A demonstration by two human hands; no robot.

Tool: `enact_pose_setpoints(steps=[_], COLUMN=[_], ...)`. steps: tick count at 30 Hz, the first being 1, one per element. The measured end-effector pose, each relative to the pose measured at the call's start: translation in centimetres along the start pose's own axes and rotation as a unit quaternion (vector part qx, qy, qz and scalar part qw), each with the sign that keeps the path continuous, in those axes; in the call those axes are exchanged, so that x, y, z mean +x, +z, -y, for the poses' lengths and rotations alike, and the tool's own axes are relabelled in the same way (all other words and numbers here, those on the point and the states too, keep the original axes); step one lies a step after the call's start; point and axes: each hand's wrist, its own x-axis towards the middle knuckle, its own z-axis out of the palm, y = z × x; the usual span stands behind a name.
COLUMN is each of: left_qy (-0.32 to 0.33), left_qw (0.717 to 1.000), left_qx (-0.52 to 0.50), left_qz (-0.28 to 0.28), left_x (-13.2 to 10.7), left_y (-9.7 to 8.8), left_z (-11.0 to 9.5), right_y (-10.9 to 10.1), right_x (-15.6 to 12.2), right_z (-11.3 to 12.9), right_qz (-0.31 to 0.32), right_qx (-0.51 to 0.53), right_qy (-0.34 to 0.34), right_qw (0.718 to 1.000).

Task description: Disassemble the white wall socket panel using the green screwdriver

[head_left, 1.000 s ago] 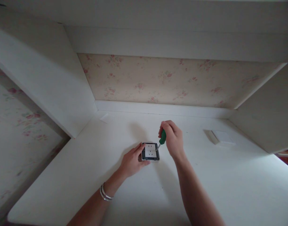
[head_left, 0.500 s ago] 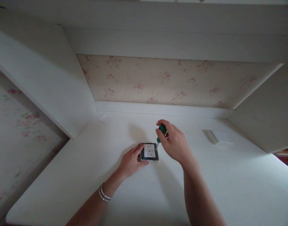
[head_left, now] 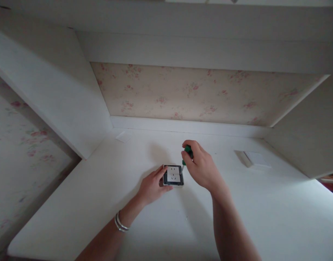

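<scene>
A wall socket [head_left: 173,174] with a white face and dark frame sits on a white box on the white desktop. My left hand [head_left: 152,185] grips it from the left, fingers on its upper left edge and thumb along the near side. Wrapped round the green handle of a screwdriver [head_left: 188,151] are the fingers of my right hand [head_left: 201,165]. The screwdriver leans slightly, its metal shaft reaching down to the right edge of the socket's dark frame. The screw, if there is one at the tip, is too small to make out.
On the desktop [head_left: 101,203], a thin white square plate [head_left: 123,136] lies at the back left. A thicker white box-like piece [head_left: 256,160] rests at the right. White panels [head_left: 60,83] rise on both sides, with floral wallpaper [head_left: 183,92] behind.
The fingers of my right hand have shifted slightly round the screwdriver's handle. My left hand and the socket keep their places; the whole view has drifted a little.
</scene>
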Motion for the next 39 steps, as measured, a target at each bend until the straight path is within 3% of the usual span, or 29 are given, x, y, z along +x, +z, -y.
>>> enact_pose_setpoints(steps=[5,14,21,28,35,39], left_qy=[-0.012,-0.001,-0.002,0.001,0.010,0.007], left_qw=[1.000,1.000,1.000,1.000,1.000,1.000], left_qx=[-0.006,0.004,-0.005,-0.012,-0.009,-0.007], left_qz=[0.007,-0.001,0.001,0.001,0.002,0.000], left_x=[0.04,0.01,-0.04,-0.04,-0.10,-0.09], left_y=[-0.12,-0.20,-0.21,-0.15,-0.24,-0.14], left_z=[-0.23,-0.28,-0.22,-0.13,0.31,0.41], right_y=[0.16,-0.56,0.05,0.09,-0.64,-0.78], right_x=[-0.01,-0.25,0.04,-0.05,-0.03,-0.13], right_z=[0.32,0.46,0.34,-0.20,-0.23,-0.21], right_qz=[-0.027,0.050,-0.025,-0.020,-0.135,-0.112], right_qx=[-0.036,0.048,-0.007,-0.005,-0.051,-0.063], right_qy=[0.020,-0.025,0.003,0.009,0.062,0.052], right_qw=[0.999,0.997,1.000,1.000,0.988,0.990])
